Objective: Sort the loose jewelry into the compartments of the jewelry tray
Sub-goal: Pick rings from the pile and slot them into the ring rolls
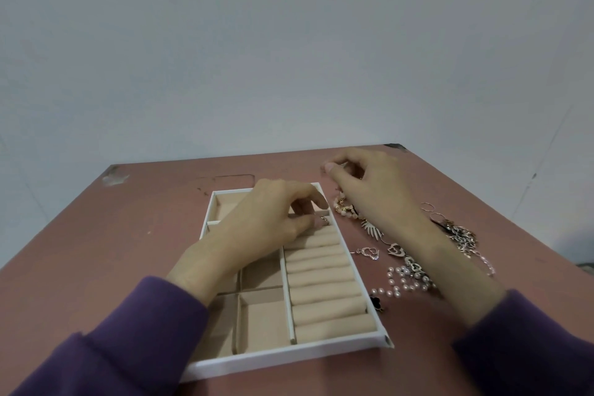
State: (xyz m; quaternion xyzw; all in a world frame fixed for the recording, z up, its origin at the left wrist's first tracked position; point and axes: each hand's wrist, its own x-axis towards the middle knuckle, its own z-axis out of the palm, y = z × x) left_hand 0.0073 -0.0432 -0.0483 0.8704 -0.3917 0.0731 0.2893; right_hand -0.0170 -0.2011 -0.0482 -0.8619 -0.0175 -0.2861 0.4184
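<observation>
A white jewelry tray (289, 355) with beige lining lies on the table, with square compartments on its left and a column of ring rolls (324, 280) on its right. My left hand (270, 219) hovers over the tray's far end and pinches a small ring (324, 220) at the top of the ring rolls. My right hand (369, 183) is just right of the tray over the loose jewelry, its fingertips pinched together; what they hold is too small to tell. A pink bead bracelet (344, 210) lies under it.
Loose jewelry is spread on the brown table (128, 235) right of the tray: heart earrings (368, 252), a pearl strand (401, 283), a chain tangle (463, 235), thin hoops (429, 207) and a black clover charm (376, 302). The table's far edge meets a pale wall.
</observation>
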